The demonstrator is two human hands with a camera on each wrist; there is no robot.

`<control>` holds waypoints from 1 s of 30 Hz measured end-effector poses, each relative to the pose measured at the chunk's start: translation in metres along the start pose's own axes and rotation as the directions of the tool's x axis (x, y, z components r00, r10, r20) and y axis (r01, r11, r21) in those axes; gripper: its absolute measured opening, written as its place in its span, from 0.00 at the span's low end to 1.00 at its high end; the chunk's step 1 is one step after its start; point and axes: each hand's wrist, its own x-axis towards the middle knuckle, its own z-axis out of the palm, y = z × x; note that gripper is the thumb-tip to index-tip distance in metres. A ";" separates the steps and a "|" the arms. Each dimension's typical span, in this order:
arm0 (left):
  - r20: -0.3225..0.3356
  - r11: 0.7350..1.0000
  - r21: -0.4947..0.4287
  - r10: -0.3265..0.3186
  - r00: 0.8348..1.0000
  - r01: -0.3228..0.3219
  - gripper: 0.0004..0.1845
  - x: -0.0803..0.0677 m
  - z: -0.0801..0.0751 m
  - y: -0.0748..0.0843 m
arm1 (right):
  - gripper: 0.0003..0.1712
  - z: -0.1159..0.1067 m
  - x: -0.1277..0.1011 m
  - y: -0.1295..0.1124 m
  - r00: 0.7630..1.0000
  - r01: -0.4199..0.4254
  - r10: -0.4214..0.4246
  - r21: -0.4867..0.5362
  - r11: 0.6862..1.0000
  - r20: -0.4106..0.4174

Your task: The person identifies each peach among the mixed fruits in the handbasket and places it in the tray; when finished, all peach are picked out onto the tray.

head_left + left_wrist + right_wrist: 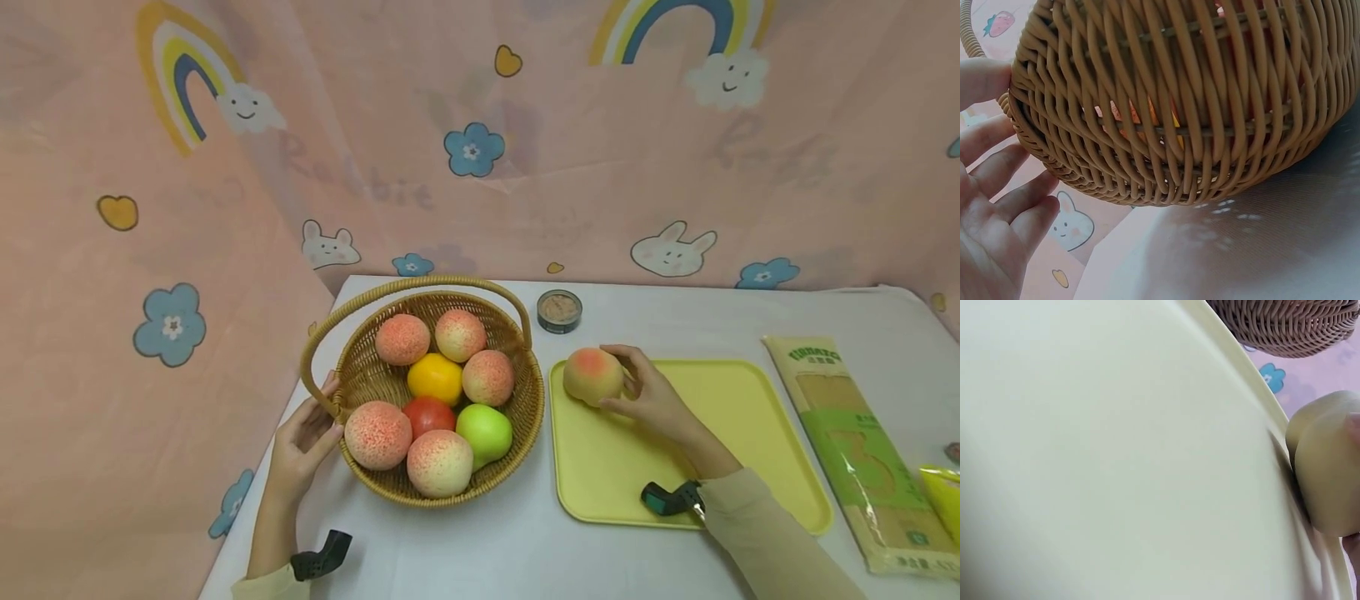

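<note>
Setting the peach down at the near-left corner of the yellow tray, right hand fingers curled round it, while bracing the wicker basket with the spread left hand; releasing only once seated.

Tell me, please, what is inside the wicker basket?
The wicker basket holds eight fruits: five peaches, a yellow fruit, a red fruit and a green apple. Anything lying beneath them is covered.
</note>
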 end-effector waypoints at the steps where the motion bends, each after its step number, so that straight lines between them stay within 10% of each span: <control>1: 0.002 1.000 -0.002 0.000 1.000 0.000 0.29 0.000 0.000 0.000 | 0.44 0.000 0.000 0.001 1.000 -0.006 0.006 0.004 1.000 0.009; 18: -0.027 0.999 0.038 -0.023 0.999 0.024 0.28 0.000 0.001 0.002 | 0.52 0.000 -0.002 -0.006 0.993 -0.111 0.113 -0.055 0.992 0.045; 30: -0.020 0.999 0.026 -0.020 1.000 0.020 0.29 0.001 0.000 0.001 | 0.50 0.001 -0.005 -0.061 0.989 0.128 -0.134 -0.097 0.987 -0.056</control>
